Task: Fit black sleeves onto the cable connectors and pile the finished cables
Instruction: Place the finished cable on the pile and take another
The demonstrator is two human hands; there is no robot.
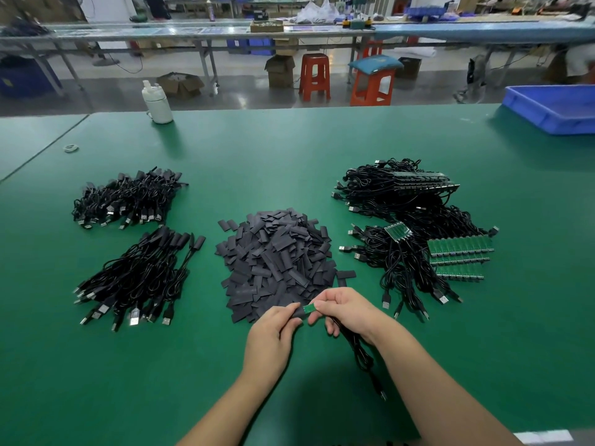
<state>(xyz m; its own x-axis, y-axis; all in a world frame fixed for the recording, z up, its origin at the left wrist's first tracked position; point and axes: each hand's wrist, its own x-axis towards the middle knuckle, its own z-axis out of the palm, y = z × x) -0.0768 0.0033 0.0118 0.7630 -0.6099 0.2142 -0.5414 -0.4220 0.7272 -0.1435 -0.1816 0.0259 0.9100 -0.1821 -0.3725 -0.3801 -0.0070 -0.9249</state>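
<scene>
You are mid-fit on one cable. Your left hand (272, 329) pinches a black sleeve (297, 312) between thumb and fingertips; your right hand (346, 312) pinches the green connector board (309, 308), whose exposed end meets the sleeve mouth. The cable (360, 352) trails from under the right hand toward you across the counter (289, 149). Both hands work just on the near side of the loose sleeve heap (277, 259).

Judgement: the sleeve is started, not seated. The next move calls for a straight push along the board's length, keeping the sleeve mouth open and square; then the cable belongs with the finished piles.

Left of the sleeve heap lie two piles of sleeved cables (138, 278). Right of it lie unsleeved cables with bare green boards (460, 249). Beyond the heap, far left, stands a white bottle (157, 104); far right, a blue tray (553, 107). Behind the counter, the room shows long benches, orange stools (315, 77) and cartons on the floor.
</scene>
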